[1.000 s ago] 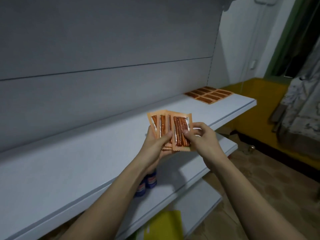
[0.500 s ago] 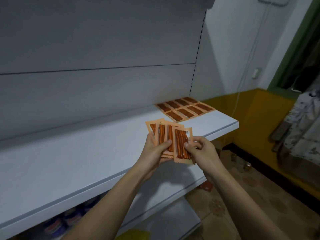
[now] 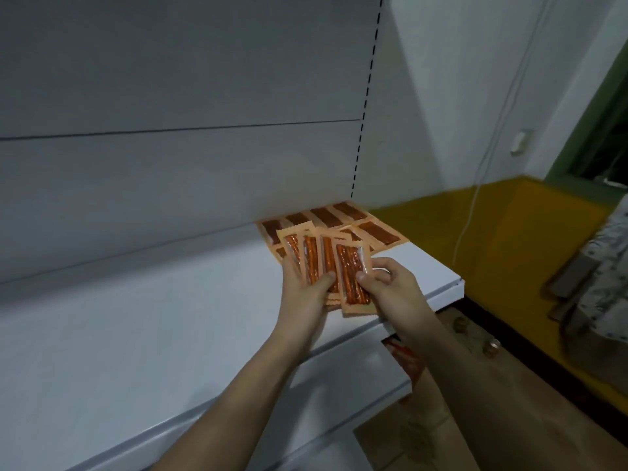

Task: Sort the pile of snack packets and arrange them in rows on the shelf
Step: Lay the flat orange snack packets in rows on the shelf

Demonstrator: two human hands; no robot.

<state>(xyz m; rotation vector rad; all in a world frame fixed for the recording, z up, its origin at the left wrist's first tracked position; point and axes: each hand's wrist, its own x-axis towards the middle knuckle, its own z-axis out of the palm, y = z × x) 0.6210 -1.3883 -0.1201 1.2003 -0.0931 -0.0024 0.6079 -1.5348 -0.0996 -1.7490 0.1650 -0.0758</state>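
Four or so orange packets (image 3: 314, 263) are fanned in the left hand (image 3: 302, 294) above the shelf (image 3: 136, 334); the front packet (image 3: 353, 280) is pinched by the right hand (image 3: 390, 287). Next (probably) it gets laid beside the far rows (image 3: 339, 220), edges lined up.

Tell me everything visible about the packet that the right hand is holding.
The front packet is a flat orange pouch with zigzag ends and a clear window showing thin reddish-brown sticks. It looks like glossy plastic film, sealed. It is held nearly upright above the white shelf, as the rightmost of a fan of similar packets. The right hand pinches its right edge with the thumb on the front; the left hand grips the rest of the fan.
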